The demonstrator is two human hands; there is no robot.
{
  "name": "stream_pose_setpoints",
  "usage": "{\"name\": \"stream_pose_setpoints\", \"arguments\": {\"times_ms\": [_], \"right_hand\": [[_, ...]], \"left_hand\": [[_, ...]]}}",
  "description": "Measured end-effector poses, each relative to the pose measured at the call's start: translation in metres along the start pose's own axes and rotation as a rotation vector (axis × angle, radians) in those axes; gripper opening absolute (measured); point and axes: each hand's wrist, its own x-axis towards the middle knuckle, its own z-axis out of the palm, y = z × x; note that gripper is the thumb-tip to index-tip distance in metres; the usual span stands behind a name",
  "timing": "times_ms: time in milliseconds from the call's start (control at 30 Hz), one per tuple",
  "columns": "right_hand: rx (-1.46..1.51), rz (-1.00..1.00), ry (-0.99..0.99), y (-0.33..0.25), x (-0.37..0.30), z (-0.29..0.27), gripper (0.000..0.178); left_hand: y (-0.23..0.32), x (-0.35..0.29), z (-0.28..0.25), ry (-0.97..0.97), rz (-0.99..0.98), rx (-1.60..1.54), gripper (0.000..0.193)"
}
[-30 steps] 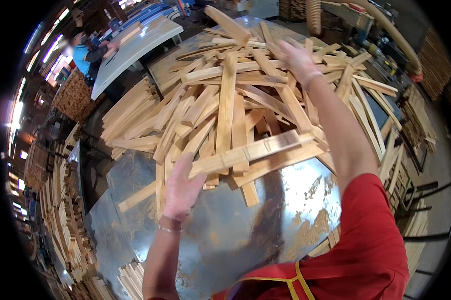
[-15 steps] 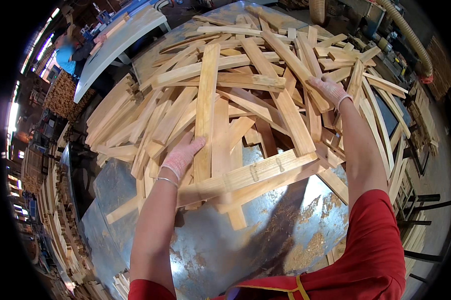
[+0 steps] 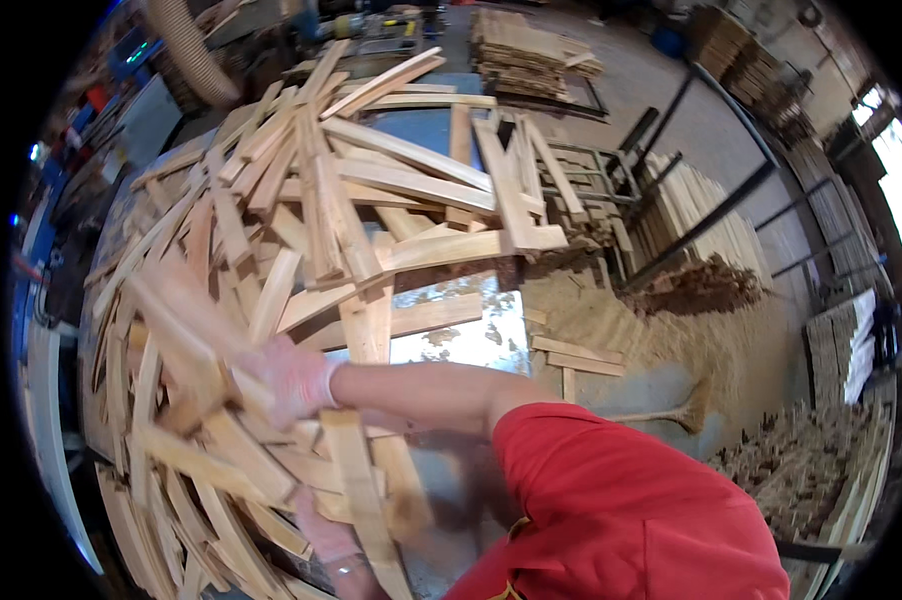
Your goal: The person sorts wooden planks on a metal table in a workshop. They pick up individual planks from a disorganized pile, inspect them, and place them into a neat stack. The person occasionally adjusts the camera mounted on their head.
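Observation:
Many pale wooden boards lie in a loose, crisscrossed pile on a metal-topped table [image 3: 456,335]. My right hand [image 3: 289,380], in a pinkish-white glove, reaches left over the pile. It is closed on a wooden board [image 3: 186,315]; both are smeared by motion. My left hand [image 3: 326,530], gloved the same way, is low in the view among the boards, beside another upright-lying board [image 3: 356,480]. Its fingers are blurred and partly hidden, so their grip does not show. Longer boards [image 3: 411,185] overlap at the far side of the pile.
A ribbed hose [image 3: 186,50] hangs at the far left. To the right stand a dark metal rack [image 3: 706,225] and stacked boards [image 3: 686,220]. A broom [image 3: 686,410] lies on the sawdust-strewn floor. Another wood stack [image 3: 531,55] sits at the back.
The view has swung to the right, bringing the rack and floor into sight. My right hand now holds a blurred board in motion; my left hand appears lower in the picture.

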Motion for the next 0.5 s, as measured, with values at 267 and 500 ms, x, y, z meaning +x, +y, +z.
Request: {"name": "stream_pose_setpoints", "arguments": {"times_ms": [267,500], "right_hand": [[-0.094,-0.013,-0.059,-0.038,-0.181,0.064,0.103],[0.037,-0.156,0.143,-0.085,-0.246,0.167,0.075]], "left_hand": [[-0.142,-0.117,-0.127,-0.029,0.191,0.470,0.042],[-0.142,-0.195,-0.141,0.305,0.182,0.150,0.044]]}}
